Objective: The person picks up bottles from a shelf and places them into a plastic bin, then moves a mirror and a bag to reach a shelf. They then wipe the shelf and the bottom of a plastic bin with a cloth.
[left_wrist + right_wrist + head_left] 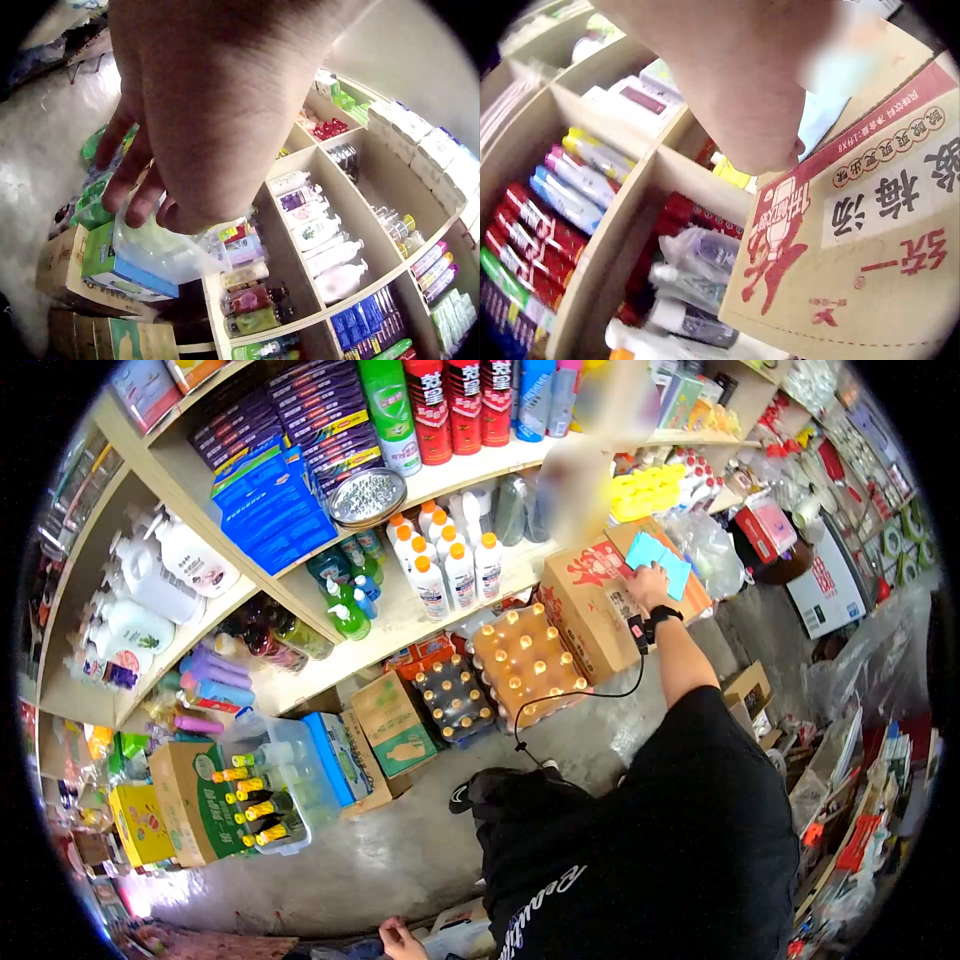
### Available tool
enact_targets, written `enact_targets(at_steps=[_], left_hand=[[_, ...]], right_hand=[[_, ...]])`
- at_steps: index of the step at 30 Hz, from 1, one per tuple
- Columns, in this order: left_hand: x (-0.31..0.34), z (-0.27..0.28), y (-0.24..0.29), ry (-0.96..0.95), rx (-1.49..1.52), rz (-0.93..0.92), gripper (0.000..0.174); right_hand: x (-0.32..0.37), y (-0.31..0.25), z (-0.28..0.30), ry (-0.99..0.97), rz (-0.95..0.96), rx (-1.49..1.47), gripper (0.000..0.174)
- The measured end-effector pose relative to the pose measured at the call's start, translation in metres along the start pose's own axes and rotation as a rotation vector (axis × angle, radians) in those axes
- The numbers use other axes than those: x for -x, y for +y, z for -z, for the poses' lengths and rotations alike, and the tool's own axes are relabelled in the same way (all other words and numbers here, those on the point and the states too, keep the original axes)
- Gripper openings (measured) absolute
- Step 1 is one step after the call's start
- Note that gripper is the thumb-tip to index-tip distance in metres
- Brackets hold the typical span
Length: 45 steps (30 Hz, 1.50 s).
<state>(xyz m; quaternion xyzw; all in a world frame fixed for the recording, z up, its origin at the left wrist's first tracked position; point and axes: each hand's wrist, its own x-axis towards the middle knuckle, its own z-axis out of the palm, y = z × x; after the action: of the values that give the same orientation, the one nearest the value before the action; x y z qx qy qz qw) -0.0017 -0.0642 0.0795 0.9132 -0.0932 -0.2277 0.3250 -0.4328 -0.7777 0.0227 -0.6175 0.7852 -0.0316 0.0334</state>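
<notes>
My right hand (650,586) is at the top of a brown drinks carton (592,605) in the head view, its fingers pinching the edge of a flat light-blue packet (672,565). In the right wrist view, the wrist hides most of those fingers; part of the light-blue packet (823,120) shows beside them, above the carton's printed side (870,247). My left hand (398,940) hangs low at the bottom edge of the head view. Its fingers (136,176) are loosely bent and hold nothing in the left wrist view.
Shelves bear white bottles (440,565), red spray cans (465,405) and blue boxes (270,505). Along the floor stand shrink-wrapped orange bottles (525,660), dark bottles (455,698), cartons (393,725) and a clear plastic tub (315,785). A black cable (590,693) runs from the right wrist.
</notes>
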Motion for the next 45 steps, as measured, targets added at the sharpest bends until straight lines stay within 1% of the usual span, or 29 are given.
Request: enact_targets(at_steps=[1,2,3,5,7,8,9,10,11,12,14,15,16,17,20,21,23,25,27,28,30,31,33,35,37,39,41,43,45], left_hand=[[0.000,-0.003,0.000,-0.013,-0.011,-0.011,0.024],[0.003,-0.006,0.006,-0.036,-0.041,-0.011,0.026],[0.009,-0.014,0.020,0.003,-0.064,-0.141,0.024],[-0.010,-0.023,-0.028,-0.080,-0.054,-0.024,0.012],[0.002,-0.018,-0.006,-0.066,-0.079,-0.079,0.011],[0.005,-0.020,-0.020,-0.015,-0.056,-0.141,0.012],[0.013,-0.017,-0.013,0.019,-0.040,-0.065,0.012],[0.020,-0.013,-0.006,0.021,-0.062,-0.058,0.012],[0.026,-0.009,-0.023,0.010,-0.063,-0.020,0.014],[0.038,-0.009,-0.024,0.047,-0.039,-0.005,0.014],[0.059,-0.011,-0.041,0.097,0.028,0.031,0.015],[0.072,-0.013,-0.053,0.115,0.076,0.061,0.016],[0.087,-0.013,-0.041,0.118,0.044,0.098,0.016],[0.099,-0.017,-0.051,0.122,0.069,0.137,0.017],[0.136,-0.036,-0.070,0.176,0.155,0.195,0.018],[0.147,-0.044,-0.081,0.199,0.221,0.200,0.019],[0.166,-0.055,-0.082,0.230,0.247,0.294,0.019],[0.180,-0.065,-0.069,0.281,0.262,0.339,0.020],[0.193,-0.070,-0.055,0.326,0.332,0.412,0.021],[0.201,-0.081,-0.070,0.387,0.248,0.319,0.021],[0.214,-0.089,-0.065,0.388,0.336,0.359,0.021],[0.222,-0.092,-0.061,0.424,0.328,0.373,0.021],[0.241,-0.104,-0.063,0.553,0.213,0.249,0.021],[0.259,-0.105,-0.032,0.642,0.302,0.428,0.020],[0.281,-0.122,-0.029,0.704,0.292,0.570,0.020],[0.305,-0.151,-0.022,0.842,0.319,0.656,0.020],[0.321,-0.173,-0.009,0.964,0.371,0.725,0.020],[0.338,-0.195,0.016,1.087,0.444,0.812,0.020],[0.352,-0.216,0.039,1.157,0.500,1.002,0.021]], right_hand=[[-0.013,0.010,-0.005,-0.116,0.033,0.004,0.059],[-0.019,0.016,-0.007,-0.126,0.062,0.009,0.059],[-0.024,0.017,-0.012,-0.141,0.099,0.015,0.059],[-0.043,0.023,-0.033,-0.185,0.136,0.002,0.061],[-0.064,0.029,-0.049,-0.364,0.136,-0.021,0.066],[-0.069,0.031,-0.049,-0.455,0.108,-0.141,0.069],[-0.076,0.040,-0.071,-0.310,0.151,-0.104,0.071],[-0.062,0.029,-0.056,-0.277,0.126,-0.075,0.071],[-0.072,0.036,-0.063,-0.309,0.088,-0.171,0.070],[-0.071,0.030,-0.059,-0.267,0.038,-0.132,0.066],[-0.052,0.013,-0.046,-0.058,0.032,-0.113,0.062],[-0.054,0.011,-0.050,0.073,0.158,-0.277,0.054],[-0.025,-0.011,-0.026,0.121,0.212,-0.413,0.049],[0.008,-0.037,0.005,0.166,0.259,-0.553,0.045],[0.005,-0.063,0.002,0.260,0.326,-1.044,0.034],[0.016,-0.077,0.008,0.235,0.360,-1.119,0.031],[0.067,-0.133,0.034,0.173,0.434,-1.282,0.026],[0.124,-0.186,0.056,-0.001,0.626,-1.331,0.028],[0.213,-0.238,0.097,-0.293,0.834,-1.377,0.037],[0.245,-0.255,0.107,-0.484,0.923,-1.376,0.040],[0.308,-0.292,0.114,-0.892,1.093,-1.404,0.044],[0.346,-0.306,0.115,-1.042,1.060,-1.382,0.044],[0.414,-0.327,0.103,-1.349,0.936,-1.108,0.033],[0.472,-0.349,0.050,-1.627,1.060,-0.963,0.023],[0.539,-0.355,0.001,-1.681,1.026,-0.914,0.018],[0.603,-0.362,-0.030,-1.612,1.151,-0.741,0.022],[0.671,-0.370,-0.044,-1.909,0.960,-0.739,0.024],[0.745,-0.367,-0.017,-1.817,1.055,-0.939,0.026],[0.821,-0.352,0.028,-1.584,1.223,-1.221,0.029]])
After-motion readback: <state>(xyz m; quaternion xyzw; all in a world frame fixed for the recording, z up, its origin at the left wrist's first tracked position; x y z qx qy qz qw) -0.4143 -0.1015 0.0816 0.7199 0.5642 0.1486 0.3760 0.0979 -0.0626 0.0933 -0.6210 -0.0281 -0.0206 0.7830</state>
